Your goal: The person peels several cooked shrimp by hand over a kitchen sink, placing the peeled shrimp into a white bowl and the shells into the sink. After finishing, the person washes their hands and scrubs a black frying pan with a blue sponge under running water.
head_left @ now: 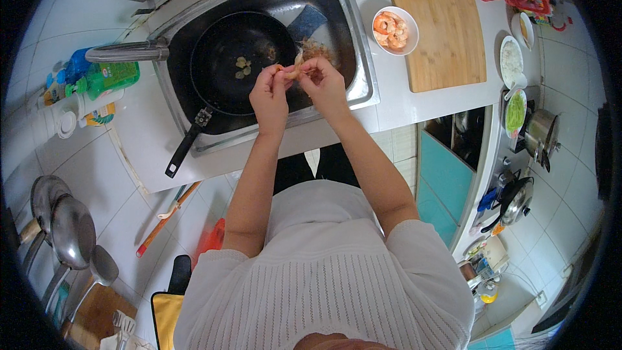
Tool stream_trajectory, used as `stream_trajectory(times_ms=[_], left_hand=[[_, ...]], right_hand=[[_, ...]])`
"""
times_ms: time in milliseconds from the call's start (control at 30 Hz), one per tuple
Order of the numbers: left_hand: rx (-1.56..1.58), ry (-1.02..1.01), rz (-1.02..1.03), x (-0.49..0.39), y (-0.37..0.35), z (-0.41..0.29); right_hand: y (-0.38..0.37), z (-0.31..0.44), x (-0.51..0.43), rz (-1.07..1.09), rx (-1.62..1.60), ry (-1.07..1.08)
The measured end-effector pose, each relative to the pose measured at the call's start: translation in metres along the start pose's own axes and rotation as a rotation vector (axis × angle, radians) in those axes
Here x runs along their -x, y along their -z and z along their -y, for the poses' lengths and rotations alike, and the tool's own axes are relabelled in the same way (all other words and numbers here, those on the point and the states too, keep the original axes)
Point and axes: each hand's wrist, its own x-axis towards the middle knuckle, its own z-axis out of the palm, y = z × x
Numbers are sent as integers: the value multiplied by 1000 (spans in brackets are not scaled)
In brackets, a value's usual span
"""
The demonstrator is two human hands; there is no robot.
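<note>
Both hands meet over the right side of a black frying pan [218, 48], which rests in the sink [365, 88]. Between my left hand [271, 98] and my right hand [324, 86], the fingertips pinch one shrimp [293, 75]; its shell is partly covered by the fingers. Just beyond the right hand, a heap of shrimp shells [318, 50] lies in the sink. Several small yellowish pieces [243, 68] sit on the pan's bottom. To the right, a white bowl [414, 35] holds orange-pink peeled shrimp [390, 30].
A blue scouring pad [307, 21] lies in the sink. The faucet [126, 51] arches in from the left, and the pan handle [184, 150] juts over the counter edge. A wooden cutting board [442, 34] lies right of the bowl; plates of rice [511, 62] and green vegetable strips [516, 112] stand further right.
</note>
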Motion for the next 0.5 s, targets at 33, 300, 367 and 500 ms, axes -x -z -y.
stream_trajectory(times_ms=[33, 300, 367, 500], left_hand=[[28, 21, -6, 1, -1, 0], [155, 169, -23, -5, 7, 0], [246, 242, -32, -6, 8, 0], [400, 330, -43, -8, 6, -1]], right_hand=[[0, -1, 0, -4, -5, -20], [9, -1, -2, 118, -530, -396], [11, 0, -3, 123, -649, -441], [10, -1, -5, 115, -832, -501]])
